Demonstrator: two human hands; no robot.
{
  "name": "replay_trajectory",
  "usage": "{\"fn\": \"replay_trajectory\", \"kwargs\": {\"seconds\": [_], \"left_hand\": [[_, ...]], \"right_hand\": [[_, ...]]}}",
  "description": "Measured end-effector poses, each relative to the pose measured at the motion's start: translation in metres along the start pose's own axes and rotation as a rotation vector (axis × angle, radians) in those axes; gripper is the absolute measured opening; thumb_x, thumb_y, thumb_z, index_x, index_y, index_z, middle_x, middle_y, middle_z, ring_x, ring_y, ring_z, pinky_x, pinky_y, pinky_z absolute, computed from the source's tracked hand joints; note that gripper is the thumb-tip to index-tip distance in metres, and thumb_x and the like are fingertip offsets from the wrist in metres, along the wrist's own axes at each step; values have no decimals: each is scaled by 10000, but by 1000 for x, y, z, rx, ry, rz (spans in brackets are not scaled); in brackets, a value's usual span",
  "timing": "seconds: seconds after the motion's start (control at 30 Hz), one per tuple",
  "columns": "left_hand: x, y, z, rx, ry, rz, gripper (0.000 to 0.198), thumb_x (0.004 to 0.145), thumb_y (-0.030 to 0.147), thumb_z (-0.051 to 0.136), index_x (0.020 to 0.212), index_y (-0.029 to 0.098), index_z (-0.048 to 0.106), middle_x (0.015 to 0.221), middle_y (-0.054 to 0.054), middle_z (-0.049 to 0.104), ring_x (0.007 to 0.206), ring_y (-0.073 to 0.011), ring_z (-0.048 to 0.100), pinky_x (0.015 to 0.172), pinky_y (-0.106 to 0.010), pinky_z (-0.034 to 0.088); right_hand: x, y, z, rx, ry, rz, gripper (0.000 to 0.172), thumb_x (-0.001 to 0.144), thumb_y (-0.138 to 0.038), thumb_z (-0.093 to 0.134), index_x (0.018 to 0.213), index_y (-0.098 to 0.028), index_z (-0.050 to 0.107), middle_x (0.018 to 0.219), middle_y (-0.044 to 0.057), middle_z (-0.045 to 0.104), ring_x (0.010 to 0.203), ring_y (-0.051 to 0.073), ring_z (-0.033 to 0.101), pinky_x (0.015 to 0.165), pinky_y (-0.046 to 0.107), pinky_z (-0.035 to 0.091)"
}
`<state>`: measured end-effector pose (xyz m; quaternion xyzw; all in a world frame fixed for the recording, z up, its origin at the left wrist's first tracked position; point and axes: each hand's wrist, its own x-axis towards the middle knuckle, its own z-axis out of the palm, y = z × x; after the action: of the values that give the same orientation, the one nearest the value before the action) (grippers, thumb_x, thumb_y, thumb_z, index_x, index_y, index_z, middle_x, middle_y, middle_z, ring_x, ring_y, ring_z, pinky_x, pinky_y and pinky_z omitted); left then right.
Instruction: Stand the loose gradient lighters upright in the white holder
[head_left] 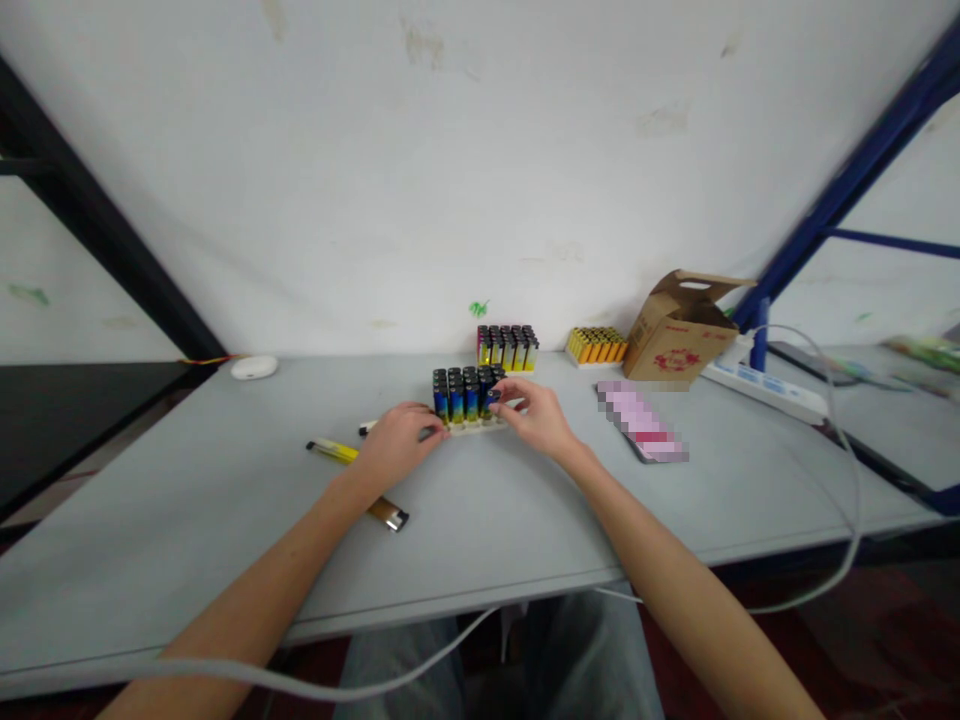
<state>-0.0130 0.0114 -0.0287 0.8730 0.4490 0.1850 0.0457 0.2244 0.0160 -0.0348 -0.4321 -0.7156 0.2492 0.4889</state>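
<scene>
Several blue lighters with black tops [457, 398] stand in rows in a white tray [474, 428] near the middle of the table. My right hand [534, 412] is at the tray's right front corner, its fingers closed on a blue lighter [492, 398]. At the left front corner is my left hand [401, 440], thumb and fingers pinched together near the tray's edge; a small dark thing shows between them, too small to name. A yellow lighter [332, 450] lies left of my left hand, and a brown one with a metal top [388, 514] lies under that wrist.
Behind stand a tray of mixed-colour lighters [508, 350] and a tray of yellow-orange ones [597, 346]. An open cardboard box [675, 335], a phone [641, 420] and a power strip [769, 390] are at the right. A white case [254, 367] sits at the back left.
</scene>
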Motion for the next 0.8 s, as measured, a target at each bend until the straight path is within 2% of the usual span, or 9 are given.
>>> {"fn": "replay_trajectory", "kwargs": {"seconds": [0.13,0.23,0.43,0.5,0.6,0.7,0.8], "left_hand": [[1,-2,1,12,-15,-18,242,879,320,541,824,226,757,944,-66,742,981,-248,638,873,-349,489],[1,-5,1,19,-19,-5,240,875,325,547,838,233,766,958,-63,746,1032,-255,623,921,-372,480],[0,-12,-6,2,-40,6,222,856,322,572,811,245,775,972,-52,748,1082,-262,601,964,-401,468],[0,-13,-7,-9,-41,11,216,849,317,578,794,248,775,966,-51,748,1078,-264,603,970,-406,465],[0,-13,-9,-20,-44,30,215,842,309,580,765,248,771,944,-52,748,1053,-261,611,972,-403,462],[0,-16,-12,-8,-70,35,220,841,318,576,764,246,769,935,-49,749,1050,-262,610,975,-398,454],[-1,-18,-16,-12,-99,7,240,842,345,564,763,247,769,941,-46,748,1029,-256,618,958,-378,458]], "right_hand": [[-1,0,0,-86,54,-20,261,784,-273,659,1035,-218,616,926,33,713,784,169,679,603,252,494],[-2,-1,1,-137,75,-67,229,807,-281,650,1028,-222,624,962,29,713,716,150,659,624,265,494],[-5,-2,5,-210,24,-94,233,839,-282,647,1066,-229,647,929,8,713,538,112,550,621,285,498],[-5,-2,6,-264,38,-134,235,853,-286,638,1079,-229,663,965,26,704,610,133,580,660,301,516],[-6,-5,5,-404,116,-256,219,871,-317,622,1061,-242,702,1128,77,644,890,197,608,838,367,518],[-4,-8,0,-474,113,-343,257,892,-358,587,1108,-265,693,1332,90,521,1107,241,542,986,454,453],[-1,-3,-7,-412,140,-321,359,933,-364,495,1249,-227,600,1404,112,459,1231,253,479,1054,472,404]]}}
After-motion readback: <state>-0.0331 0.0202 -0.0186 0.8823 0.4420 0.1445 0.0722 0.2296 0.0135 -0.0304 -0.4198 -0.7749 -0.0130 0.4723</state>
